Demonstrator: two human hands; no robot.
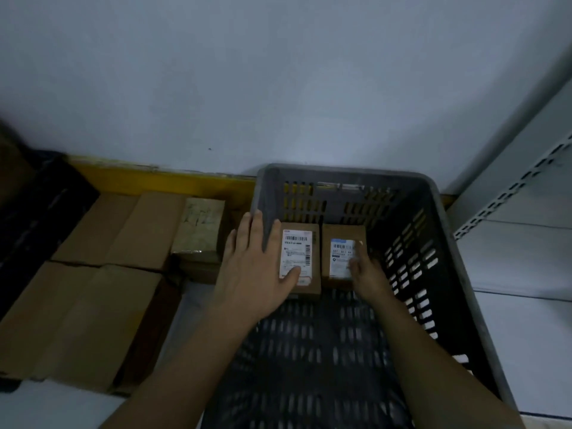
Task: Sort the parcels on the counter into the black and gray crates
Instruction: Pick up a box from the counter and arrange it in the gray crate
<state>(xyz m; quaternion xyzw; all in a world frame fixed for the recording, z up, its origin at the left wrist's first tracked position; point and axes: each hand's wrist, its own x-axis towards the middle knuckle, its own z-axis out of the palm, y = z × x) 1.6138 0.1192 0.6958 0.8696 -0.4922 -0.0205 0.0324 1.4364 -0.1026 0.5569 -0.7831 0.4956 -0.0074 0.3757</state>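
So we've got the gray crate (439,230) sitting on the counter (526,335) to our right, with both our arms reaching down into it. Two small cardboard parcels lie flat on the crate floor at the far end, side by side and just about touching. The left parcel (305,243) has a white shipping label facing up, and the right parcel (342,236) has one too, with a blue strip along the top.

Our left hand (257,267) is spread flat, fingers straight: the thumb presses down on the near part of the left parcel's label while the fingers reach up along the parcel's left edge toward the crate's wall. Our right hand (366,274) rests on the near right corner of the right parcel, fingers curled in over the label. Whether that grip is actually pinching the parcel or only lying on it, we can't tell (that hand is blurry).

Out on the counter to the left of the crate, a bunch of plain brown boxes (102,258) are packed close together, with a smaller taped box (201,227) nearest the crate. The black crate (34,212) sits at the far left edge, mostly cut off. A yellow strip (173,181) runs along the wall behind the boxes
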